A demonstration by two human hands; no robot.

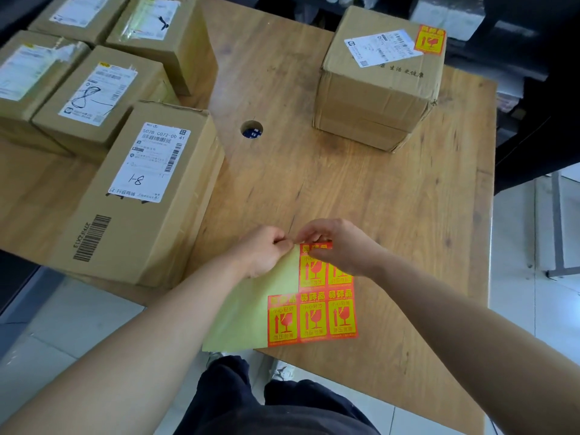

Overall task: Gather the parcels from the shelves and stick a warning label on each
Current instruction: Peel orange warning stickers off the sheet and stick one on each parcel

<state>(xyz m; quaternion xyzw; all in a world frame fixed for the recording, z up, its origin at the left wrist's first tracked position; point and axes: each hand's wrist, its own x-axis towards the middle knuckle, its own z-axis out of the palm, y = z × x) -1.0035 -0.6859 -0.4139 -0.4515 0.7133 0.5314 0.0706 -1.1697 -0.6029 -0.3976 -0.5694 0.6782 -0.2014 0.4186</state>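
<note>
I have one head-worn wide-angle view, looking forward and steeply down on the tabletop [361,189] from close above; its edges bow, and the far background seems too dark to read.

Wooden worktop [361,189] with a round hole [251,129]. Five cardboard boxes [103,98] clustered at left. One labelled box [379,80] at far right; sticker sheet [282,312] at the near edge.

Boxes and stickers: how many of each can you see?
Cardboard boxes: 6, five grouped left, one far right.
Red warning stickers: 6, five on the sheet, one on the far-right box.
Total: 12
</note>
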